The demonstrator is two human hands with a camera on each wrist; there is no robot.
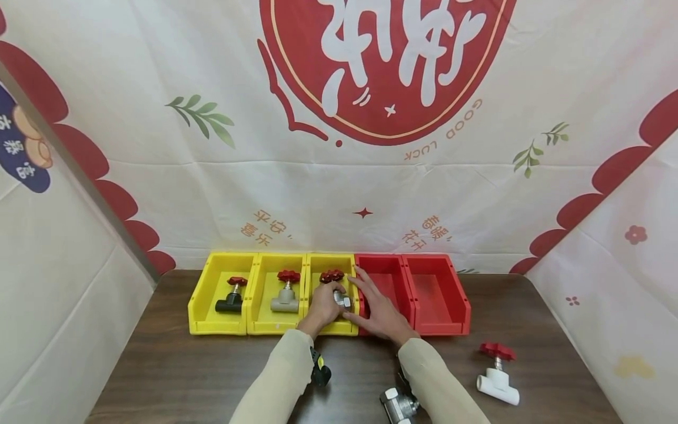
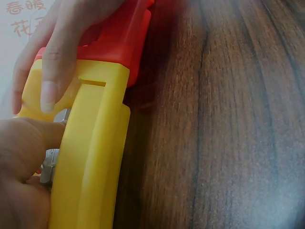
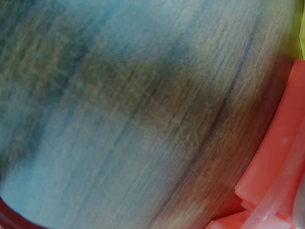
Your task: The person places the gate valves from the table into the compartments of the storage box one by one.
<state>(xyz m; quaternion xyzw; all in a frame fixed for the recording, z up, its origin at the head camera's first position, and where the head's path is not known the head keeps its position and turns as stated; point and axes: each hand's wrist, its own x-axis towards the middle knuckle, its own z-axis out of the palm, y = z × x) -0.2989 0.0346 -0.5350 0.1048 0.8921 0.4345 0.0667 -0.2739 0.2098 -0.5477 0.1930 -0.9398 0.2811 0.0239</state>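
ok so I count 3 yellow bins [image 1: 218, 327], 2 red bins [image 1: 431, 294], 4 red-handled valves [image 1: 498, 381], 1 metal fitting [image 1: 394, 404], 1 table [image 1: 159, 365]

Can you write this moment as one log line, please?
left hand: grips metal valve in rightmost yellow bin | right hand: over bin's right wall | white valve: on table

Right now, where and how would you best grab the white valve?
Probably around its thick white body, coming from above with the right hand, which is nearer: nothing covers it, and the red wheel sits apart on a narrow stem.
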